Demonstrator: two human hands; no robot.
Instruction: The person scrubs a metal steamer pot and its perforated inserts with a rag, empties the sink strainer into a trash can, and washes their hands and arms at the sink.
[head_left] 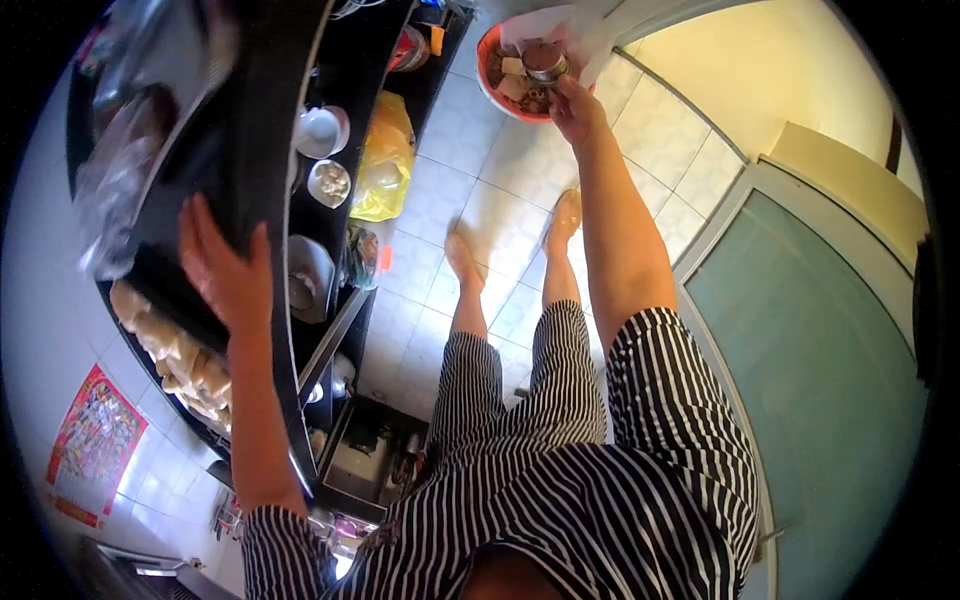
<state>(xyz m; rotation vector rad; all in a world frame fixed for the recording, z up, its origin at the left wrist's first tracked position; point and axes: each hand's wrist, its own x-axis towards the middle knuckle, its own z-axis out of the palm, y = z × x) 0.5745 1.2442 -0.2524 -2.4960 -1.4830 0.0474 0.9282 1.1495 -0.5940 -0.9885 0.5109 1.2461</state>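
Note:
Stretched out over the floor, my right hand (578, 110) grips a small round metal container (544, 62). The container is above a red-rimmed bin (490, 82) that holds light-coloured pieces and scraps. On the other side, my left hand (222, 265) is over the black counter (215, 150), fingers apart, with nothing in it. Clear plastic bags (125, 190) lie near it at the counter's far side, and a row of pale, lumpy items (175, 350) is close to the left forearm.
Shelves beneath the counter hold a white bowl (322, 132), a small bowl of white pieces (329, 184) and a yellow bag (385, 160). A frosted glass door (800, 370) stands at the right. My feet are on the tiled floor (425, 190).

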